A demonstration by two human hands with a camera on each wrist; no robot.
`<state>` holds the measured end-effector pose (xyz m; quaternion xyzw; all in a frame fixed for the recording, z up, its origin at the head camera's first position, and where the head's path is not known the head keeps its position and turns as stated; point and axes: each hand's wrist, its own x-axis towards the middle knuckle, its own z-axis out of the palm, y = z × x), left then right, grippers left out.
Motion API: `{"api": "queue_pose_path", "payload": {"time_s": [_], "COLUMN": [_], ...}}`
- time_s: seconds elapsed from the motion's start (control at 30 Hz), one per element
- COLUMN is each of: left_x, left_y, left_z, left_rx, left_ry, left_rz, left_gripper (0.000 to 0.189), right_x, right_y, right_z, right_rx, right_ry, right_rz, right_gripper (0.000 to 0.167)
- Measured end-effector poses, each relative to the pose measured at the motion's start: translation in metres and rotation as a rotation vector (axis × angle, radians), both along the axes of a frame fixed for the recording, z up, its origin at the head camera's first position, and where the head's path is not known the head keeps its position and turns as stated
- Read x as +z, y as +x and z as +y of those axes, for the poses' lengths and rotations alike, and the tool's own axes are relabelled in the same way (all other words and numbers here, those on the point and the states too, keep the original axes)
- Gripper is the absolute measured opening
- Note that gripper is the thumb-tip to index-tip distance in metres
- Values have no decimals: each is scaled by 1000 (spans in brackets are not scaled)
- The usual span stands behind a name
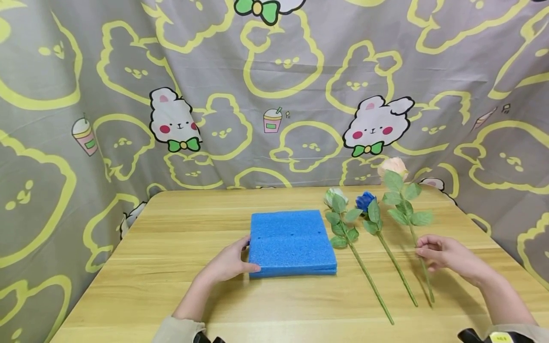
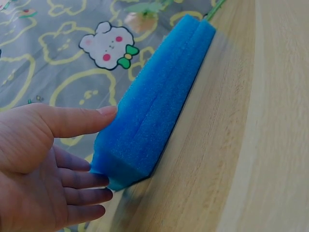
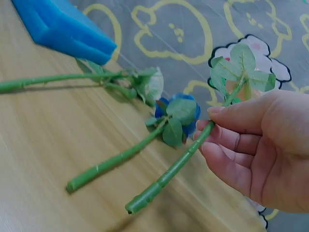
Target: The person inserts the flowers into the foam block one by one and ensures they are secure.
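Clock refs: head view, blue block = centre, 12 = far edge.

Right hand (image 1: 448, 257), 3 o'clock: thumb and fingers pinching the stem of the peach rose (image 1: 404, 208). Bloom pale peach-pink, at 2 o'clock; cut end at 4. Leaves mid-green with paler undersides, clustered below the bloom. Stem slim, smooth green, small nubs near the cut end. Can't tell if that end touches the tabletop (image 1: 193, 228).

Left hand (image 1: 227, 261), 8–9 o'clock: fingers straight and spread, touching the block's near-left corner and left side. Foam block (image 1: 293, 243): bright blue, squarish slab, grainy, lying flat, three small dark dots in a row across the top, lengthwise seam on the side.

White rose (image 1: 352, 233): greenish-white bloom at 1–2 o'clock, stem running to 4–5. Blue rose (image 1: 372, 226): deep blue bloom at 2 o'clock, between the other two, stem to 4.
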<state>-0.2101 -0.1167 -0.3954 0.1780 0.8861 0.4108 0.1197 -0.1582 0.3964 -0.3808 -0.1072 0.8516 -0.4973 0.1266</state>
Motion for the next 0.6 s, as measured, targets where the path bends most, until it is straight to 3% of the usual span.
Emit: {"api": "queue_pose_path", "payload": {"time_s": [0.23, 0.6], "left_x": [0, 1], "left_y": [1, 0], "left_z": [-1, -1], "left_rx": [-8, -3], "left_ry": [-3, -2], "left_rz": [2, 9], "left_gripper": [90, 90], "right_x": [10, 30], "right_y": [-2, -7], "right_z": [-16, -48], "right_rx": [67, 50], "right_ry": [-93, -28], "right_rz": [18, 123], "right_gripper": [17, 19]}}
